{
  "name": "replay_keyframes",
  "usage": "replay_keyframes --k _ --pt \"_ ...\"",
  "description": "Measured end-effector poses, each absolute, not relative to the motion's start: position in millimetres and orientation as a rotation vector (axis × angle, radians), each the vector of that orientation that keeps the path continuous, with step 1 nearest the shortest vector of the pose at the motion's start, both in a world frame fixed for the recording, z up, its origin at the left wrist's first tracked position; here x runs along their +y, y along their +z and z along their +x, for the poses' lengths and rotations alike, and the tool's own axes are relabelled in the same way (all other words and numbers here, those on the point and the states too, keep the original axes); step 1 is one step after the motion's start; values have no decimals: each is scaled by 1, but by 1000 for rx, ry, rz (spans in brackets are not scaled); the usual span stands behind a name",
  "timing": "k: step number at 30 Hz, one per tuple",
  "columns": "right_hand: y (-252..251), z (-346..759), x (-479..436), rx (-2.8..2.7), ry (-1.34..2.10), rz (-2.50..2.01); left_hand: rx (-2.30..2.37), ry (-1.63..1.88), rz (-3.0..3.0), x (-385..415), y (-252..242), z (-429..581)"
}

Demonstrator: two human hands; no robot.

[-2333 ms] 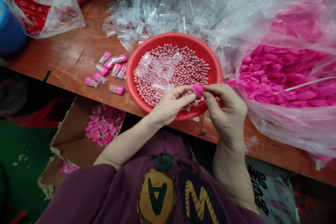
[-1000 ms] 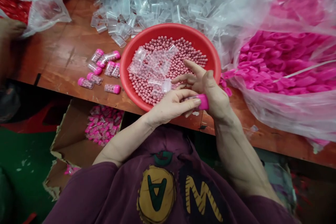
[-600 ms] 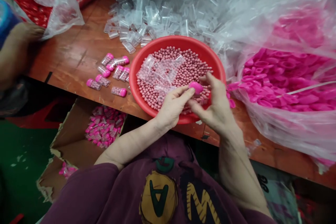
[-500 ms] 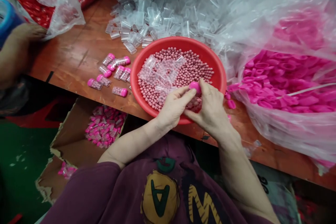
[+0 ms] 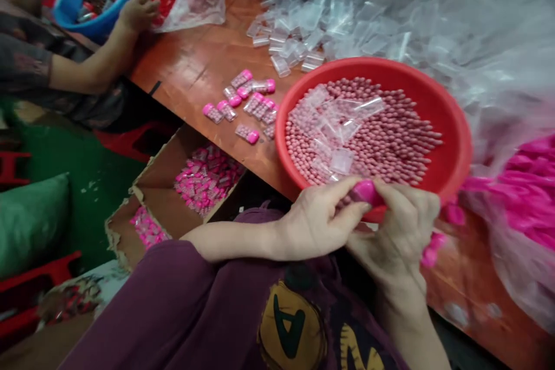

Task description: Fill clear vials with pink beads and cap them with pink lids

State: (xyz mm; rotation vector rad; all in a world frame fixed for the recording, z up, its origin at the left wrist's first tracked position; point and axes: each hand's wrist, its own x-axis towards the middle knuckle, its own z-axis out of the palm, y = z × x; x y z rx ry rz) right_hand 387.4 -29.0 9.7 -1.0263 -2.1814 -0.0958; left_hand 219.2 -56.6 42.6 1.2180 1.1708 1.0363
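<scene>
At the near rim of a red basin (image 5: 451, 127), my two hands meet around a small bottle with a pink cap (image 5: 363, 189). My left hand (image 5: 323, 217) is closed on the bottle's body, and fingers hide most of it. From the other side, the fingers of my right hand (image 5: 396, 225) press against the cap. Pink beads (image 5: 390, 133) fill much of the basin, with several clear empty tubes (image 5: 342, 160) lying on them. Left of the basin, several capped bottles of beads (image 5: 247, 133) rest on the wooden table (image 5: 186, 63).
Clear tubes (image 5: 303, 34) are heaped behind the basin. Pink caps (image 5: 529, 191) spill from a plastic bag at right. Below the table edge, a cardboard box (image 5: 160, 179) holds filled bottles. A co-worker's arm (image 5: 104, 63) reaches past a blue basin (image 5: 95, 26).
The view has shifted left, so the basin and table things appear farther right. Both hands stay on the capped bottle, now lower against the basin's near rim. The co-worker's blue basin shows more fully.
</scene>
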Motion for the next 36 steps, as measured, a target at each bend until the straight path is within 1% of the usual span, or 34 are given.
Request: replay_keyframes --k 3,6,9,12,14,17,19,21,23,25,27,29,31,34,36 --pt "3 350 -34 -2129 -17 -871 1271 1079 1162 -83 46 190" --pt "-3 312 -36 -2264 211 -822 1346 1170 940 -103 36 163" --pt "-5 292 -34 -2414 398 -715 1523 1250 843 -106 12 129" --pt "-4 295 -31 -2294 472 -671 1826 1370 983 -81 -19 80" --pt "-1 308 -29 -2216 499 -707 1932 1451 946 -52 -39 46" --pt "6 341 -27 -2212 422 -831 2063 1409 930 -11 -60 21" --pt "10 367 -20 -2187 346 -1017 2226 1445 1100 5 -59 29" --pt "12 389 -7 -2167 350 -1235 2212 1454 1420 13 -42 55" --pt "11 404 12 -2232 454 -1363 1913 1335 1747 17 -18 92" --pt "6 408 31 -2364 560 -1356 1470 1058 1985 24 3 131" --pt "2 405 46 -2505 596 -1328 1223 750 2089 38 12 164" --pt "-2 399 54 -2585 581 -1350 1209 499 2148 53 10 184" --pt "-3 396 53 -2587 579 -1392 1263 337 2226 65 6 194" --pt "0 396 45 -2565 601 -1427 1227 222 2316 76 5 195" --pt "3 396 41 -2566 579 -1454 1195 232 2272 81 7 193"
